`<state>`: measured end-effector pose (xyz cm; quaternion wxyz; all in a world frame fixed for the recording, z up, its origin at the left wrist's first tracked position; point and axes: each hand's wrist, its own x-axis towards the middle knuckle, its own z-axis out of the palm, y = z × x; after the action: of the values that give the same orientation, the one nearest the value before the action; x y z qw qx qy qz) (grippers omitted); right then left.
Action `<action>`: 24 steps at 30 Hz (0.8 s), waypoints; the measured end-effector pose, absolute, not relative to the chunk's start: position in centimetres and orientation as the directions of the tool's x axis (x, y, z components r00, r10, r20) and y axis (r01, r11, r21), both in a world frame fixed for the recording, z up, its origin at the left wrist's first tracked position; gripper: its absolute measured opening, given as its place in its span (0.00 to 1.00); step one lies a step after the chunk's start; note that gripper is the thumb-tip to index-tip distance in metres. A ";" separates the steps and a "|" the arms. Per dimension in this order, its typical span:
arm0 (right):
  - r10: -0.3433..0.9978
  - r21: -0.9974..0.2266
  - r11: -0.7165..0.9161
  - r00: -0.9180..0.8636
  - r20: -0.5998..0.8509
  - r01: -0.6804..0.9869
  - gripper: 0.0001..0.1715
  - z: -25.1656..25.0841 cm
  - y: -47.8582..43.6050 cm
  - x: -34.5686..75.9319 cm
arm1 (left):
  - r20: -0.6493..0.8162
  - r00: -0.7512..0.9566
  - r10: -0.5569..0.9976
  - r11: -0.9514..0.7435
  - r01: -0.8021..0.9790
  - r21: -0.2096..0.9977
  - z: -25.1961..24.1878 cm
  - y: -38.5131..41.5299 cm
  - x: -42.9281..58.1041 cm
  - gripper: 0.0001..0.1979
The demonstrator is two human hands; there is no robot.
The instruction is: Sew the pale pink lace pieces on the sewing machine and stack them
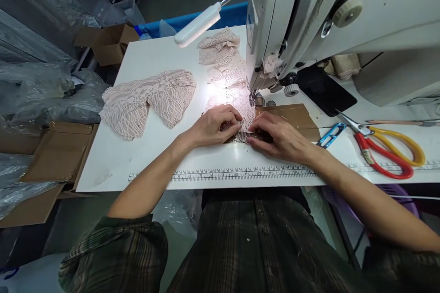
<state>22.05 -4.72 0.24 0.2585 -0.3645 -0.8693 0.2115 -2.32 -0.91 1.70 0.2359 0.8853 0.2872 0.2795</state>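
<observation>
Pale pink lace fabric (227, 71) runs from the back of the table down past the sewing machine's needle area (253, 97). My left hand (220, 124) is closed on the near end of this lace, thumb and fingers pinched together. On the other side of that edge, my right hand (275, 135) has its fingers bent and pressed at the lace, just in front of the presser foot. Its fingertips partly hide the cloth. A second lace piece (151, 96) lies spread on the table to the left.
Red-and-yellow scissors (387, 146), blue thread snips (332, 135) and a black phone-like slab (325, 89) lie right. Brown card (292, 116) sits beside the needle. A white lamp (197, 25) hangs above. A printed ruler (223, 174) follows the front edge. Cardboard boxes (57, 151) stand left.
</observation>
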 end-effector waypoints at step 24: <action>0.778 -0.556 0.603 -0.577 0.250 0.572 0.20 1.7 -1.7 24.7 | 0.432 0.817 0.381 -0.922 0.374 0.104 0.8 -1.2 -1.7 0.07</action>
<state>24.72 -1.74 1.72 0.2418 -0.3914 -0.8620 0.2127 -1.74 -1.23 0.84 0.0073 0.9532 0.1979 0.2283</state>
